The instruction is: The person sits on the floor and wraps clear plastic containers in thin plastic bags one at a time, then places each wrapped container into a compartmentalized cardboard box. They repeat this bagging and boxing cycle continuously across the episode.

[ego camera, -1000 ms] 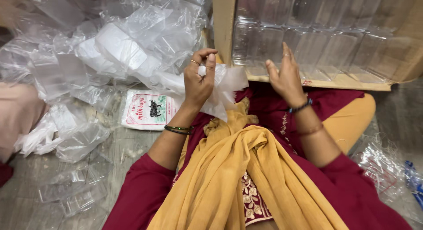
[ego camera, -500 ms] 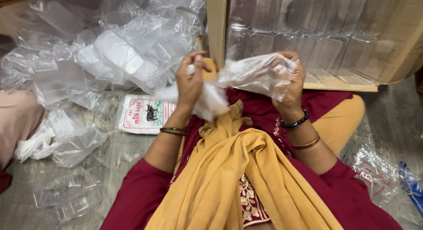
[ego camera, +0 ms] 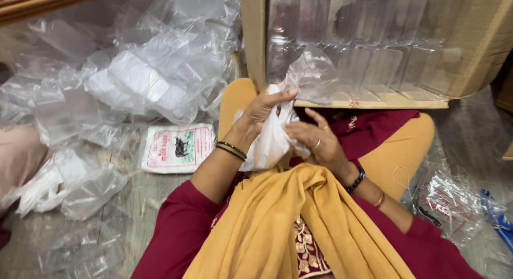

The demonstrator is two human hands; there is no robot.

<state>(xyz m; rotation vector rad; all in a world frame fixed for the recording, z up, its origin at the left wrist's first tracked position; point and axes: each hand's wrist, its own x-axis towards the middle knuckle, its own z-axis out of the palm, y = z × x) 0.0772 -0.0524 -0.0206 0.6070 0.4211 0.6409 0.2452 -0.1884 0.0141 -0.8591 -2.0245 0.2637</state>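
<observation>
My left hand (ego camera: 263, 109) grips a thin white plastic bag (ego camera: 270, 143) at its upper edge, thumb on top, over my lap. My right hand (ego camera: 312, 140) holds the same bag from the right side, fingers curled into it. A clear crinkled part of the bag (ego camera: 312, 76) rises above both hands, in front of a cardboard box (ego camera: 475, 49). The box lies on its side and holds rows of clear plastic containers (ego camera: 374, 65).
A big heap of clear plastic bags and containers (ego camera: 139, 81) fills the floor at left. A flat white printed packet (ego camera: 176, 148) lies beside my left arm. More clear wrapping (ego camera: 449, 201) and something blue (ego camera: 497, 220) lie at right. A wooden edge (ego camera: 48, 4) runs along the top left.
My hands have come down from the box edge toward my lap and closer together. The bag, stretched between them before, is now bunched in both hands.
</observation>
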